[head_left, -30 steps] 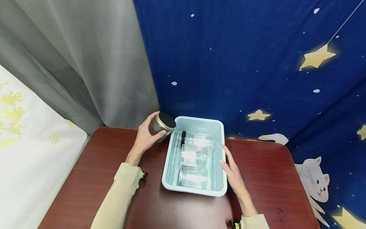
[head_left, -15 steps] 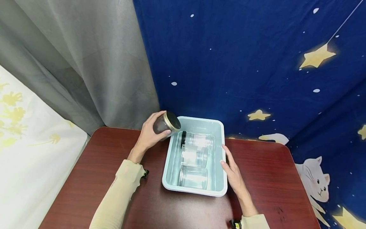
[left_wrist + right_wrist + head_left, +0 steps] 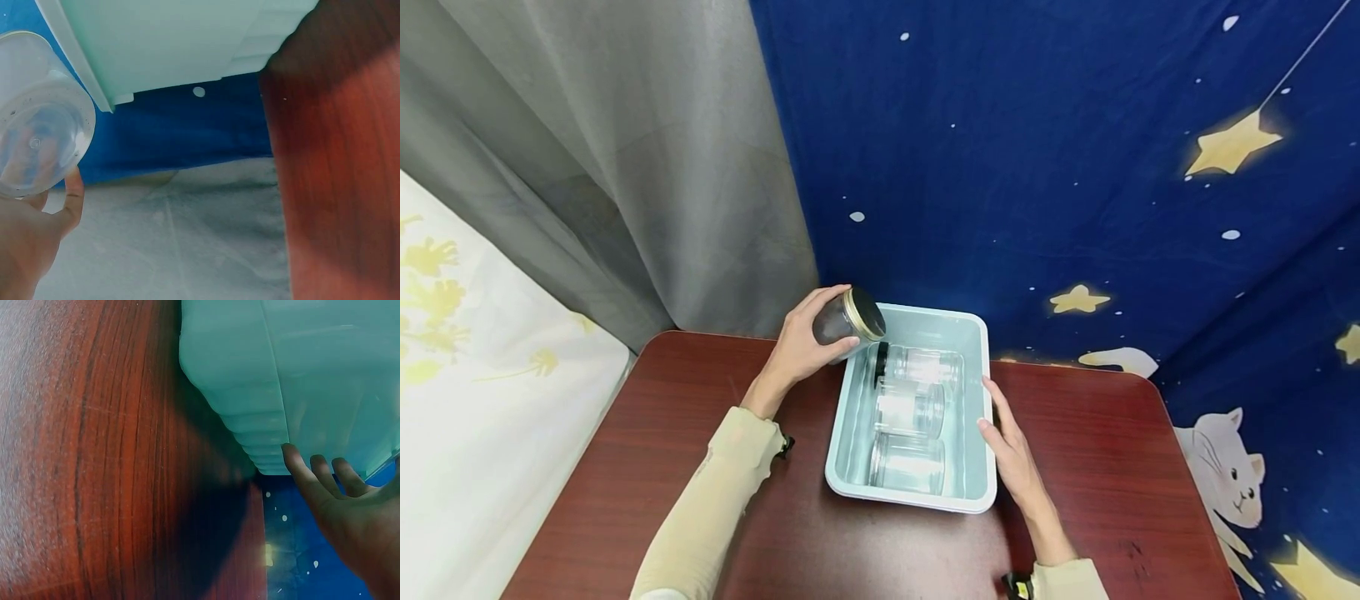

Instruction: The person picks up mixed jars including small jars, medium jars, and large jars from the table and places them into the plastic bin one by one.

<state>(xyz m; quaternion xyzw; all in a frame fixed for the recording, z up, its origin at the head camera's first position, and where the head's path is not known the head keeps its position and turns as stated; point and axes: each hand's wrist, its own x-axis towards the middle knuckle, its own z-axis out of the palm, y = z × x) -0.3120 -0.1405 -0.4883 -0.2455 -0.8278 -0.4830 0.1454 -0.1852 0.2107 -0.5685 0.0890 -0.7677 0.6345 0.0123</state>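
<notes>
My left hand (image 3: 797, 348) grips a clear jar (image 3: 831, 323) with a black, gold-rimmed lid. It is tilted, the lid end over the far left corner of a pale blue plastic bin (image 3: 837, 433). The left wrist view shows the round base of the jar (image 3: 47, 134) and the left hand's fingers (image 3: 74, 194) around it. At the bin's right side, my right hand (image 3: 1015, 458) holds the rim, thumb over the edge. In the right wrist view, several fingers of the right hand (image 3: 350, 512) press against the outer wall of the bin (image 3: 325, 381).
Inside the bin, several clear jars lie on their sides: a far jar (image 3: 925, 365) with a black lid, a middle jar (image 3: 910, 408) and a near jar (image 3: 910, 465). The bin stands on a dark red wooden table (image 3: 1075, 475). Grey (image 3: 700, 208) and blue starry (image 3: 1000, 167) curtains hang behind.
My left hand has carried the jar to the right and slightly up, from beside the bin to over its far left corner, tilting it further. The right hand and the bin stay put.
</notes>
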